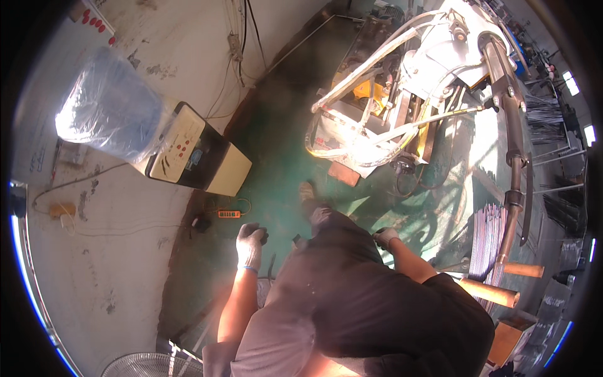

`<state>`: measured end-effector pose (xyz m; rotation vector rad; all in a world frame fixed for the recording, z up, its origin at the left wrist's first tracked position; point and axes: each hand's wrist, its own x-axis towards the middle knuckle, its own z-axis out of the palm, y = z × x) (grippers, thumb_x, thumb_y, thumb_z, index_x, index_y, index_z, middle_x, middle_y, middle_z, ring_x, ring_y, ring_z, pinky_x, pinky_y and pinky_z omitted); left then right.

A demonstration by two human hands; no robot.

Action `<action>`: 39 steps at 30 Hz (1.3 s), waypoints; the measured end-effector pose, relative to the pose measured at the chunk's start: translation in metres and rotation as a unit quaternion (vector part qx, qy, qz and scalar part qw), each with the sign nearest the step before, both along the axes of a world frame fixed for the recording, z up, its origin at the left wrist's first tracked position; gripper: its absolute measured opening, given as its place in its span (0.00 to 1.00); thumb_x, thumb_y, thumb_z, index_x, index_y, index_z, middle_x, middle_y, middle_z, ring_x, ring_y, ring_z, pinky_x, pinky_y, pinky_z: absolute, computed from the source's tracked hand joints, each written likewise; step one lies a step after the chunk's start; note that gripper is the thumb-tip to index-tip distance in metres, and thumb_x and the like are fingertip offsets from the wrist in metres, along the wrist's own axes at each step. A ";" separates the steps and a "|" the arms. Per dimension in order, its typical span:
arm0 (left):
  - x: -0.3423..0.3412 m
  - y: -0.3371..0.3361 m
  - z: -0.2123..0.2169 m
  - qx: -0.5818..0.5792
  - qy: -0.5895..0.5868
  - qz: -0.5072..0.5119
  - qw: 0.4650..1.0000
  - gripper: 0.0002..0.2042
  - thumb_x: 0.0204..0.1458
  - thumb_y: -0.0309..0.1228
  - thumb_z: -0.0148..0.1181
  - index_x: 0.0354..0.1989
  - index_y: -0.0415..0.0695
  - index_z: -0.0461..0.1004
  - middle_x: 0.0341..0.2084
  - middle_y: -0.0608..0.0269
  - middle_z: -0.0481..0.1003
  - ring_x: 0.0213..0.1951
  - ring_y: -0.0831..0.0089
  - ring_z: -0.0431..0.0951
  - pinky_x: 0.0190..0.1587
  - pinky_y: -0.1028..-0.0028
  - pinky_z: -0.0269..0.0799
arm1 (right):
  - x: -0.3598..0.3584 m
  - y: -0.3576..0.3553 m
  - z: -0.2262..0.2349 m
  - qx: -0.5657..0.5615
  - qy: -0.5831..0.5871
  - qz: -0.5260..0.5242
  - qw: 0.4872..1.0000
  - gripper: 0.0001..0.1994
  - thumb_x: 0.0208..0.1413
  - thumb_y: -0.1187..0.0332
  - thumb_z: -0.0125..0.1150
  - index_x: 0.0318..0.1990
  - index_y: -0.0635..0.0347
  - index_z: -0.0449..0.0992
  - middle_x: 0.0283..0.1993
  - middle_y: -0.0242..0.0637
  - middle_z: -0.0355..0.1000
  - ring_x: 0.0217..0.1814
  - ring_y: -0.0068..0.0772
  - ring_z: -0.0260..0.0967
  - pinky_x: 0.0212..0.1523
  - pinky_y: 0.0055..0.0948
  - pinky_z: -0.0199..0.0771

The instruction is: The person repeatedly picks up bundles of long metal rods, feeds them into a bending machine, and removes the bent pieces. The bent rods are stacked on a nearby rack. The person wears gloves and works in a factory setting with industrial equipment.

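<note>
My left hand (251,246), in a pale work glove with darkened fingertips, hangs above the floor to the left of my body. Its fingers are curled in, and nothing shows in them. Closest to it is an orange power strip (229,214) on the floor. On the other side, my right hand (385,238) is also gloved and hangs near my hip. Its fingers are small and partly turned away, so their grip cannot be made out. One shoe (306,191) shows ahead of me on the green floor.
A water dispenser (229,169) with a plastic-wrapped bottle (116,107) stands along the left wall. Ahead right is a large machine (440,50) with hoses and a reddish block (344,174) beside it. Bundled thin rods (488,235) lie right; a fan (147,366) is lower left.
</note>
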<state>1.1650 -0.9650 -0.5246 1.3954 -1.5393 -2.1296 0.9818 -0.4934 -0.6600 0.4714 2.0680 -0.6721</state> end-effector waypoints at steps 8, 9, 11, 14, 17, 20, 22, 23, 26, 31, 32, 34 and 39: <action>-0.170 -0.077 0.014 0.002 0.037 -0.080 0.996 0.10 0.57 0.20 0.60 0.47 0.34 0.76 0.37 0.54 0.81 0.35 0.70 0.82 0.41 0.73 0.79 | -0.138 -0.161 -0.027 -0.013 0.099 0.165 0.981 0.21 0.56 0.55 0.69 0.50 0.61 0.86 0.51 0.50 0.84 0.58 0.52 0.80 0.61 0.45 0.78; -0.195 -0.091 0.022 -0.021 0.019 -0.096 0.995 0.10 0.57 0.21 0.60 0.46 0.34 0.77 0.36 0.55 0.81 0.34 0.71 0.81 0.41 0.73 0.78 | -0.160 -0.181 -0.026 -0.020 0.120 0.194 0.973 0.21 0.57 0.54 0.69 0.50 0.61 0.86 0.51 0.51 0.83 0.57 0.52 0.81 0.60 0.45 0.78; -0.243 -0.120 0.035 -0.045 0.016 -0.101 0.994 0.09 0.55 0.22 0.61 0.43 0.35 0.77 0.32 0.58 0.80 0.33 0.73 0.80 0.39 0.73 0.76 | -0.205 -0.234 0.000 -0.056 0.140 0.226 0.962 0.20 0.58 0.54 0.66 0.48 0.61 0.87 0.52 0.52 0.83 0.57 0.52 0.80 0.59 0.45 0.78; -0.310 -0.174 0.012 -0.144 0.052 -0.105 0.983 0.08 0.53 0.22 0.60 0.41 0.38 0.78 0.30 0.61 0.79 0.32 0.75 0.78 0.37 0.73 0.74 | -0.277 -0.325 0.057 -0.091 0.190 0.324 0.922 0.19 0.59 0.56 0.63 0.48 0.59 0.86 0.52 0.54 0.82 0.58 0.53 0.80 0.59 0.46 0.77; -0.372 -0.204 0.025 -0.057 0.079 -0.029 0.995 0.10 0.55 0.24 0.60 0.44 0.38 0.79 0.30 0.61 0.78 0.32 0.74 0.77 0.36 0.72 0.74 | -0.330 -0.400 0.072 -0.015 0.269 0.335 0.903 0.23 0.61 0.52 0.64 0.57 0.57 0.82 0.58 0.52 0.80 0.61 0.54 0.77 0.62 0.44 0.75; -0.420 -0.233 0.020 -0.069 0.025 -0.095 0.993 0.12 0.56 0.23 0.62 0.49 0.36 0.78 0.37 0.58 0.81 0.38 0.71 0.80 0.43 0.72 0.77 | -0.370 -0.443 0.111 -0.170 0.235 0.250 0.924 0.23 0.61 0.53 0.66 0.57 0.59 0.82 0.60 0.52 0.79 0.63 0.54 0.76 0.63 0.43 0.75; -0.453 -0.260 -0.001 -0.127 0.019 -0.138 0.982 0.13 0.57 0.25 0.64 0.50 0.35 0.78 0.39 0.57 0.82 0.41 0.70 0.80 0.46 0.71 0.76 | -0.393 -0.468 0.132 -0.185 0.255 0.243 0.917 0.22 0.61 0.55 0.67 0.57 0.60 0.82 0.57 0.51 0.80 0.59 0.53 0.79 0.60 0.41 0.77; -0.471 -0.276 -0.011 -0.142 0.009 -0.152 0.978 0.14 0.56 0.26 0.65 0.50 0.35 0.79 0.39 0.57 0.82 0.41 0.70 0.80 0.46 0.71 0.76 | -0.405 -0.475 0.127 -0.191 0.265 0.239 0.915 0.22 0.61 0.55 0.67 0.56 0.60 0.82 0.56 0.51 0.81 0.57 0.52 0.80 0.59 0.41 0.78; -0.511 -0.338 -0.048 -0.289 0.055 -0.212 0.932 0.13 0.57 0.27 0.64 0.49 0.37 0.80 0.41 0.54 0.82 0.44 0.64 0.81 0.49 0.68 0.76 | -0.435 -0.482 0.100 -0.204 0.275 0.189 0.920 0.21 0.60 0.56 0.67 0.56 0.60 0.82 0.52 0.51 0.83 0.55 0.52 0.81 0.57 0.41 0.79; -0.577 -0.427 -0.058 -0.265 0.014 -0.200 0.943 0.13 0.59 0.27 0.62 0.51 0.37 0.81 0.51 0.48 0.79 0.49 0.55 0.81 0.54 0.63 0.77 | -0.472 -0.491 0.121 -0.078 0.266 0.115 0.954 0.19 0.60 0.59 0.67 0.52 0.62 0.83 0.51 0.50 0.83 0.55 0.49 0.82 0.56 0.41 0.81; -0.592 -0.433 -0.048 -0.211 0.005 -0.180 0.961 0.15 0.59 0.27 0.62 0.53 0.36 0.80 0.51 0.48 0.79 0.49 0.56 0.81 0.53 0.63 0.77 | -0.477 -0.486 0.121 -0.075 0.285 0.091 0.951 0.18 0.59 0.59 0.67 0.51 0.61 0.84 0.50 0.50 0.83 0.55 0.50 0.82 0.56 0.42 0.80; -0.616 -0.442 -0.033 -0.159 -0.008 -0.144 0.977 0.18 0.59 0.27 0.63 0.57 0.33 0.76 0.49 0.47 0.79 0.49 0.58 0.80 0.52 0.64 0.78 | -0.494 -0.485 0.113 -0.076 0.322 0.050 0.942 0.17 0.59 0.59 0.67 0.50 0.60 0.85 0.50 0.50 0.83 0.55 0.51 0.81 0.57 0.43 0.80; -0.657 -0.451 -0.010 -0.084 -0.068 -0.103 0.989 0.22 0.60 0.28 0.63 0.61 0.31 0.71 0.48 0.49 0.78 0.47 0.60 0.80 0.51 0.65 0.78 | -0.571 -0.492 0.111 -0.049 0.319 -0.055 0.945 0.17 0.59 0.59 0.66 0.51 0.58 0.85 0.49 0.48 0.84 0.56 0.51 0.82 0.58 0.42 0.80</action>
